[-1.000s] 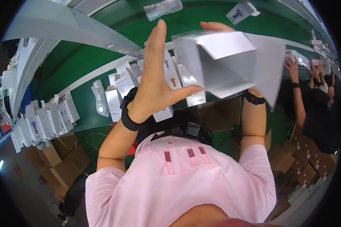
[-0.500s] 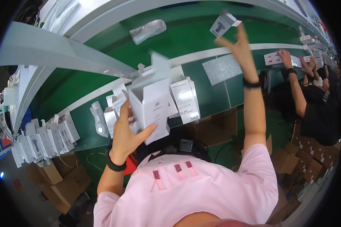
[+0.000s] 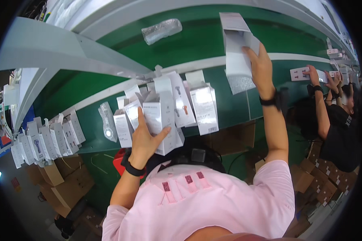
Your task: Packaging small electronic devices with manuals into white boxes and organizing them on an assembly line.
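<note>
My right hand [image 3: 262, 72] is closed on the side of a white carton [image 3: 238, 54] with its flap standing up, held above the far part of the green bench. Below that carton a bubble-wrap sheet [image 3: 241, 83] partly shows. My left hand [image 3: 145, 140] grips an upright white carton [image 3: 160, 120] at the bench's near edge, its thumb on the right face and fingers on the left. Other white cartons crowd around it: one with a pictured device [image 3: 183, 100] leans behind, another [image 3: 205, 110] stands to the right.
A bubble-wrapped item [image 3: 161, 31] lies on the green conveyor, another wrapped item [image 3: 107, 122] left of my cartons. A row of open cartons [image 3: 48, 140] stands far left, beneath a grey metal post [image 3: 68, 48]. At right a co-worker's hand [image 3: 313, 75] touches a white box [image 3: 299, 74].
My right hand, open and reaching far out before, now holds a white carton nearer to me. The left hand's carton has come down upright among the others.
</note>
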The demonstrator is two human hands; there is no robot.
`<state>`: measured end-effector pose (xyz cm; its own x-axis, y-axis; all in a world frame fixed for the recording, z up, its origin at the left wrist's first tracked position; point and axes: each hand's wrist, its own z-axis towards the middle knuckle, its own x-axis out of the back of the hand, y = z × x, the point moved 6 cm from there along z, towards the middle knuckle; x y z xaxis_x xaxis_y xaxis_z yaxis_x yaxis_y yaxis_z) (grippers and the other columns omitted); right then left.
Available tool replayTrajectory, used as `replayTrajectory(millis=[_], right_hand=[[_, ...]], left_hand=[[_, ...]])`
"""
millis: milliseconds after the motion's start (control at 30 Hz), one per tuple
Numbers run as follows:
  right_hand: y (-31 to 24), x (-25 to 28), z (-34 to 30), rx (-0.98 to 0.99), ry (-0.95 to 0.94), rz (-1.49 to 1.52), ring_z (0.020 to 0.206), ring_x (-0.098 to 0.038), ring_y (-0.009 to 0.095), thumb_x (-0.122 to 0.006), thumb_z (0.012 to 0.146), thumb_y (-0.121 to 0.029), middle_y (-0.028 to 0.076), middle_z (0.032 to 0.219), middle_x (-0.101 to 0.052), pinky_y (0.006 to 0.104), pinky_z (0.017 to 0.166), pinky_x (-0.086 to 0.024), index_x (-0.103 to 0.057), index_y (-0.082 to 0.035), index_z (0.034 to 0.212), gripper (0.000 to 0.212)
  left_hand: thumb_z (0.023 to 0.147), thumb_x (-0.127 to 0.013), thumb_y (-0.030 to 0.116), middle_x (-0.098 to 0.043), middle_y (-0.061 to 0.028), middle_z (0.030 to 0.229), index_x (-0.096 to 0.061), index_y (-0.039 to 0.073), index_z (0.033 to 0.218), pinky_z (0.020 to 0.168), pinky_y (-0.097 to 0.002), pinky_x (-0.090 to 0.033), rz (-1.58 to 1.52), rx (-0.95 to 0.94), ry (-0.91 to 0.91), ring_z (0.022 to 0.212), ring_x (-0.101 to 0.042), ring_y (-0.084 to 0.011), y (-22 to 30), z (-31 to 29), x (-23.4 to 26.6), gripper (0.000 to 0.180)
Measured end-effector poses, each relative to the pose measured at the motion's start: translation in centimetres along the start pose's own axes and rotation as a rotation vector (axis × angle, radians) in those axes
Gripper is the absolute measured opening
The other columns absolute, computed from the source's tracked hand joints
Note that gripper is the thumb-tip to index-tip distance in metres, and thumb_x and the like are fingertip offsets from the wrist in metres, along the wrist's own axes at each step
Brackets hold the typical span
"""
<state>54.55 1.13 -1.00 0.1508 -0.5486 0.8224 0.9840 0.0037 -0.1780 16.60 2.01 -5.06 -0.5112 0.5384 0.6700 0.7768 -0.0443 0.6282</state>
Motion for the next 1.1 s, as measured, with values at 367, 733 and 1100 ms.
replayTrajectory(millis=[367,733,1100], right_hand=[[1.4,-0.7,-3.0,-0.626,-1.015,0.586,0.071,-0.066,0.019,-0.079,0.071,-0.022,0.012,0.079,-0.068,0.0315,0.065,-0.052,-0.066,0.005,0.094,0.038],[-3.6,-16.7,11.7,0.054,-0.303,-0.007,0.117,-0.051,0.04,-0.08,0.068,-0.038,0.024,0.133,-0.047,0.0416,0.102,-0.04,-0.03,-0.003,0.144,0.097],[-7.0,-30.2,11.7,-0.03,-0.58,0.055,0.104,-0.054,0.04,-0.073,0.061,-0.033,0.019,0.107,-0.056,0.0475,0.083,-0.05,-0.056,-0.004,0.11,0.059]], left_hand=[[0.076,-0.076,0.043,-0.063,-0.0298,0.107,-0.015,-0.012,0.144,0.08,-0.0379,-0.053,0.001,0.042,-0.034,0.092,-0.067,-0.0379,0.9,-0.3,2.7,0.106],[0.068,-0.081,0.048,-0.046,-0.0357,0.124,-0.004,-0.012,0.145,0.086,-0.0427,-0.05,0.027,0.078,-0.009,0.099,-0.058,-0.0468,-0.7,-0.5,0.5,0.124],[0.084,-0.069,0.008,-0.055,-0.0167,0.128,-0.036,0.0,0.142,0.104,-0.0382,-0.041,-0.738,-0.247,0.122,0.12,-0.054,-0.0256,-0.2,-3.5,6.7,0.068]])
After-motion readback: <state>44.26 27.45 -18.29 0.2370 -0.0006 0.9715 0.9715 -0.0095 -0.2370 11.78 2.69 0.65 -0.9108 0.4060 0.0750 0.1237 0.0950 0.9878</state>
